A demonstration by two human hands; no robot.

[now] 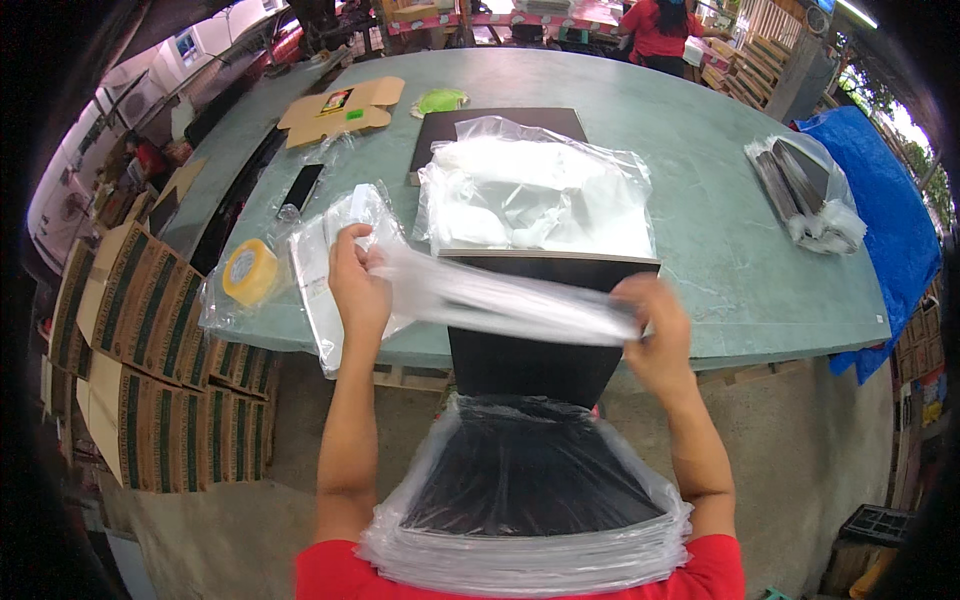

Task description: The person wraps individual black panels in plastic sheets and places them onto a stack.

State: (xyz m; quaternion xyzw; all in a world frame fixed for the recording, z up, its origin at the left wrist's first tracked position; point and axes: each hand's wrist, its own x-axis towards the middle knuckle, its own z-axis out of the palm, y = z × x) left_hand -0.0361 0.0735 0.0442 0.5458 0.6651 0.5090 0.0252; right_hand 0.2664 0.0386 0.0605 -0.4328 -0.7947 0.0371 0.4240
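Observation:
A clear plastic bag (500, 305), smeared by motion, stretches between my two hands above the table's front edge. My left hand (360, 285) pinches its left end, beside a white packet in clear plastic (322, 310). At the other end, my right hand (655, 335) has its fingers closed on the bag and is slightly blurred. Under the bag, a black board (530, 370) juts over the table's near edge. Crumpled clear plastic bags (540, 190) lie just behind it, partly over another dark board (440, 130). Close to my body is a stack of plastic-wrapped black boards (515, 480).
On the green table (700, 140), a yellow tape roll (250, 272), black phone (301, 187), flattened brown carton (345, 108) and green cloth (439, 101) lie left. Wrapped dark boards (805, 190) lie right. Cardboard boxes (150, 310) stand at left. A person in red (660, 30) is beyond.

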